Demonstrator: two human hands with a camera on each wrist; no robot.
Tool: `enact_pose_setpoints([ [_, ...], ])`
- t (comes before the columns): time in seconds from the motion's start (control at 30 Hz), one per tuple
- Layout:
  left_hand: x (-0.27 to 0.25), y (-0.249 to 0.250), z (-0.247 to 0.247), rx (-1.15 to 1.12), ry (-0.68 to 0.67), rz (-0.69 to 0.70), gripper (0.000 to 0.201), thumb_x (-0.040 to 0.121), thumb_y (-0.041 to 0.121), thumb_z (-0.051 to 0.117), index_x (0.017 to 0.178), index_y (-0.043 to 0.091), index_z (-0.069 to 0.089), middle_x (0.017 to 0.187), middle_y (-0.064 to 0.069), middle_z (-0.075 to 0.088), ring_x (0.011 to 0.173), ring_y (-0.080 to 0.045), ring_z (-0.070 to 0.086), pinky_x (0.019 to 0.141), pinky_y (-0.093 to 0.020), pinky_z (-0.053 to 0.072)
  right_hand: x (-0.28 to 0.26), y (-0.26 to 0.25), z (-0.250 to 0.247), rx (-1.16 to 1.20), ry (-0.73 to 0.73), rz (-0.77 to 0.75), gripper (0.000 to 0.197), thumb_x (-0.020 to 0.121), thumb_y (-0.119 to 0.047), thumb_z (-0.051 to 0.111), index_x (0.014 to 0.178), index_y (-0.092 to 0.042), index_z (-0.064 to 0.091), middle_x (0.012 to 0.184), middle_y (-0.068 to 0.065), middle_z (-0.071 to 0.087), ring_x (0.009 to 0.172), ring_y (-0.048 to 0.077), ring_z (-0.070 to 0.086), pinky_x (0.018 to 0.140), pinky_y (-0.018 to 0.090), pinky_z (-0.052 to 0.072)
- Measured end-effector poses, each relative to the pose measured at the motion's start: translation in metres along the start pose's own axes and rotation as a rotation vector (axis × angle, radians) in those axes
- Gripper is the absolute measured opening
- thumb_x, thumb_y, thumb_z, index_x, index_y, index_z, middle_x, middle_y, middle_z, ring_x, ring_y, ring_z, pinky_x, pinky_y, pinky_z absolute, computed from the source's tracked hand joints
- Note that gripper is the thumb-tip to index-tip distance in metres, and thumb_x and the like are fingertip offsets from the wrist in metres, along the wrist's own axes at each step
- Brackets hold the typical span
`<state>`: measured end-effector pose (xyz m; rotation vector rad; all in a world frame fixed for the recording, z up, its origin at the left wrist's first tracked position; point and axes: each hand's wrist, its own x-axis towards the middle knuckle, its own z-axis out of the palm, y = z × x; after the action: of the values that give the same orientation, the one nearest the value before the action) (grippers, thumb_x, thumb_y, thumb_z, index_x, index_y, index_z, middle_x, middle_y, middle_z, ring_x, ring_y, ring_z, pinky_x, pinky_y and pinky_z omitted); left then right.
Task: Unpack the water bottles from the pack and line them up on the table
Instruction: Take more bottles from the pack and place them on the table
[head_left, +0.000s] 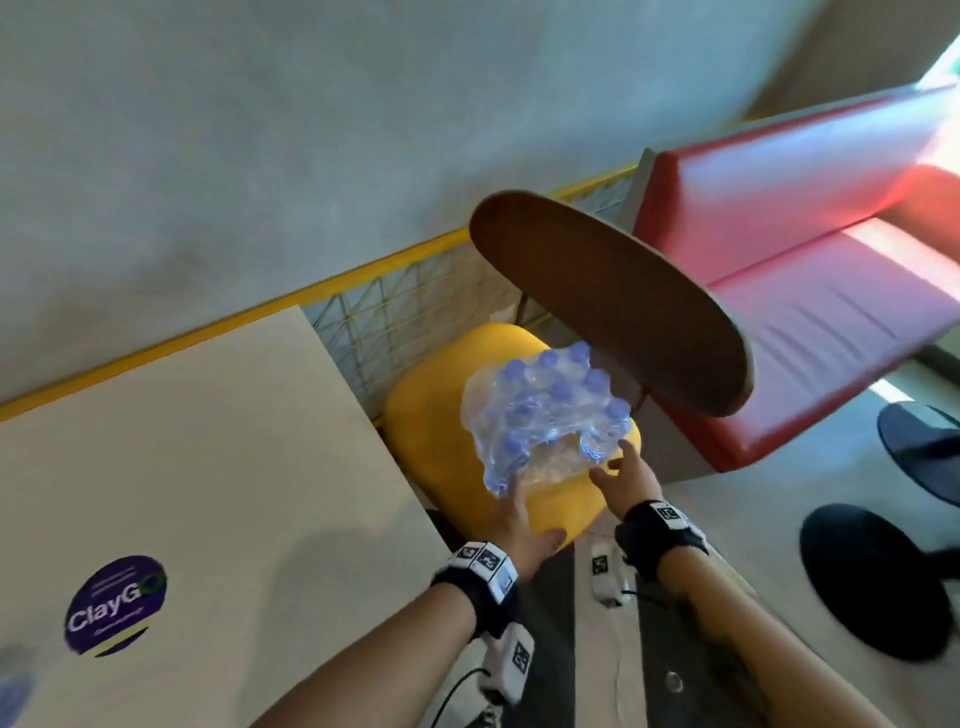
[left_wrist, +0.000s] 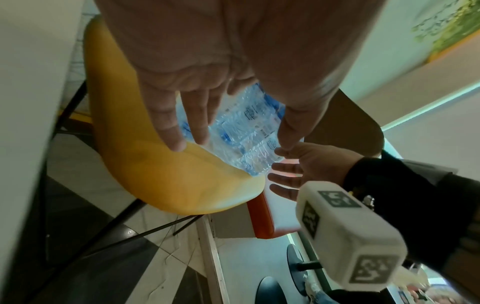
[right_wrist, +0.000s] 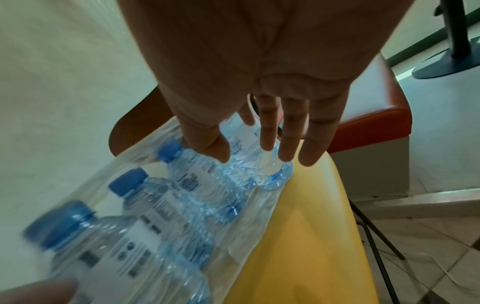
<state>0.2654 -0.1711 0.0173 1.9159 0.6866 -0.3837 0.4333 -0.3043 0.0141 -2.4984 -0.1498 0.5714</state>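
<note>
We see the pack of water bottles (head_left: 545, 415) sitting on the seat of a yellow chair (head_left: 441, 452), the bottles upright with their blue caps pointing up toward the head camera; the pack's long axis runs from its near corner by our left hand (head_left: 519, 525) away toward the chair's brown backrest (head_left: 613, 306). The clear shrink film (right_wrist: 145, 144) wraps it all (in the right wrist view three caps show in a row under it). Our left fingers (left_wrist: 197, 123) are straight and slightly spread, reaching to the near corner of the pack; we cannot tell whether they touch it. Our right hand (head_left: 626, 470) reaches to the right side of the pack with its fingers (right_wrist: 288, 133) straight and a little apart, close against the bottles, holding nothing. The counter (head_left: 197, 467) lies to the left, beside the chair, with a round purple sticker (head_left: 117, 605) on it. The backrest rises behind the pack, a red bench (head_left: 810, 291) stands beyond it to the right, and two dark round bases (head_left: 878, 582) sit on the floor at the right.
</note>
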Motion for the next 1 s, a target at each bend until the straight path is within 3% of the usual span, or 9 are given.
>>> enact_pose_setpoints([
  [0.1, 0.022, 0.019, 0.019, -0.065, 0.114, -0.103, 0.109, 0.096, 0.042, 0.069, 0.167, 0.017, -0.011, 0.173, -0.017, 0.018, 0.152, -0.039, 0.036, 0.122, -0.045, 0.035, 0.023, 0.012, 0.001, 0.057, 0.051, 0.002, 0.069, 0.085, -0.022, 0.074, 0.145, -0.018, 0.039, 0.121, 0.013, 0.065, 0.110, 0.033, 0.060, 0.083, 0.035, 0.044],
  [0.2, 0.038, 0.026, 0.026, -0.126, 0.186, -0.232, 0.106, 0.099, 0.043, 0.063, 0.166, 0.013, -0.014, 0.172, -0.020, 0.020, 0.145, -0.041, 0.045, 0.116, -0.042, 0.041, 0.038, 0.022, 0.006, 0.151, 0.061, 0.030, 0.070, 0.084, -0.027, 0.074, 0.145, -0.028, 0.038, 0.113, 0.008, 0.066, 0.099, 0.028, 0.062, 0.076, 0.030, 0.040],
  [0.3, 0.057, 0.024, 0.022, -0.214, 0.270, -0.261, 0.103, 0.086, 0.052, 0.066, 0.164, 0.014, 0.011, 0.161, -0.018, 0.042, 0.128, -0.040, 0.061, 0.107, -0.047, 0.052, 0.051, 0.021, 0.010, 0.209, 0.052, 0.048, 0.068, 0.082, -0.034, 0.076, 0.141, -0.027, 0.044, 0.106, 0.010, 0.064, 0.094, 0.027, 0.062, 0.071, 0.031, 0.045],
  [0.43, 0.080, 0.024, 0.018, -0.345, 0.358, -0.332, 0.078, 0.072, 0.059, 0.072, 0.131, 0.023, 0.037, 0.132, -0.010, 0.065, 0.106, -0.033, 0.069, 0.098, -0.049, 0.057, 0.068, 0.016, 0.016, 0.281, 0.025, 0.122, 0.088, 0.059, -0.067, 0.078, 0.134, -0.035, 0.043, 0.111, 0.014, 0.053, 0.086, 0.036, 0.063, 0.076, 0.046, 0.058],
  [0.63, 0.093, 0.040, -0.001, -0.306, 0.351, -0.502, 0.107, 0.082, 0.073, 0.069, 0.160, 0.011, 0.030, 0.152, -0.017, 0.054, 0.134, -0.040, 0.058, 0.111, -0.047, 0.047, 0.073, 0.016, 0.010, 0.123, -0.020, 0.069, 0.074, 0.071, -0.058, 0.080, 0.130, -0.023, 0.051, 0.113, 0.013, 0.048, 0.085, 0.027, 0.051, 0.076, 0.032, 0.043],
  [0.73, 0.093, 0.035, -0.005, -0.165, 0.368, -0.440, 0.085, 0.080, 0.068, 0.071, 0.144, 0.015, 0.050, 0.146, -0.012, 0.055, 0.125, -0.037, 0.061, 0.097, -0.038, 0.052, 0.071, 0.020, 0.004, 0.002, -0.056, -0.026, 0.057, 0.071, -0.058, 0.078, 0.110, -0.019, 0.061, 0.104, 0.010, 0.055, 0.079, 0.020, 0.051, 0.069, 0.029, 0.039],
  [0.83, 0.078, 0.035, -0.015, 0.001, 0.275, -0.315, 0.055, 0.075, 0.068, 0.072, 0.108, 0.026, 0.062, 0.129, -0.007, 0.053, 0.110, -0.030, 0.062, 0.091, -0.039, 0.058, 0.059, 0.021, -0.006, -0.015, -0.108, -0.142, 0.049, 0.070, -0.054, 0.078, 0.110, -0.030, 0.064, 0.096, -0.001, 0.066, 0.079, 0.017, 0.061, 0.069, 0.029, 0.045],
  [0.9, 0.065, 0.037, -0.017, 0.061, 0.144, -0.205, 0.050, 0.079, 0.058, 0.076, 0.114, 0.024, 0.061, 0.124, -0.006, 0.040, 0.101, -0.025, 0.060, 0.083, -0.032, 0.057, 0.045, 0.022, -0.012, -0.011, -0.162, -0.177, 0.043, 0.069, -0.050, 0.080, 0.107, -0.033, 0.066, 0.089, -0.007, 0.072, 0.077, 0.011, 0.066, 0.066, 0.027, 0.048],
  [1.0, 0.039, 0.037, -0.020, 0.163, -0.015, 0.070, 0.054, 0.075, 0.042, 0.070, 0.123, 0.020, 0.055, 0.103, -0.011, 0.052, 0.085, -0.027, 0.057, 0.075, -0.038, 0.045, 0.018, 0.025, -0.018, -0.073, -0.216, -0.202, 0.032, 0.069, -0.050, 0.079, 0.095, -0.036, 0.067, 0.079, -0.011, 0.071, 0.070, -0.001, 0.063, 0.061, 0.024, 0.046],
])
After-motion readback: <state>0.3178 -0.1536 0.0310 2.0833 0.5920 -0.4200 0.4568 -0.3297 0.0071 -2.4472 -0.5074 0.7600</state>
